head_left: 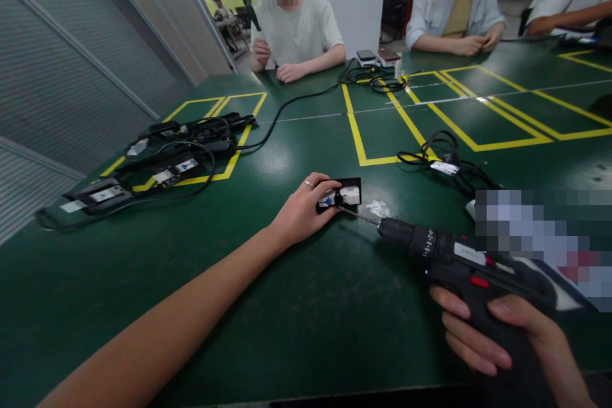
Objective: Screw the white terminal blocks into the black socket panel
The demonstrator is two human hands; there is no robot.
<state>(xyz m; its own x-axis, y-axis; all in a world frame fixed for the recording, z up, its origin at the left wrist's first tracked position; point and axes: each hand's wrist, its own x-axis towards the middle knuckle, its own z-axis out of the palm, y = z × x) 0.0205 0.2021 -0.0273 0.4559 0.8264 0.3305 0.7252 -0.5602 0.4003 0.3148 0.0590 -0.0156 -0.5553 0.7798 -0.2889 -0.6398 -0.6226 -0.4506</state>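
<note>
My right hand (488, 328) is wrapped round the grip of a black cordless drill (444, 261) at the lower right. From its chuck a long thin bit (358, 215) points left. The bit's tip meets the near edge of a small black box (354, 183) with white labels, or ends just in front of it; I cannot tell which. My left hand (306, 210), a ring on one finger, grips the left end of this box, with fingers over the top and the thumb along the near side. The box lies on the green table (296, 325).
Black adapters and cables (191, 146) lie in a heap on the left. A coiled cable (444, 156) sits right of centre, with more cables (373, 76) farther back. Yellow tape (363, 161) marks rectangles. Across the table sits a person (306, 25) holding a dark tool; others sit at right.
</note>
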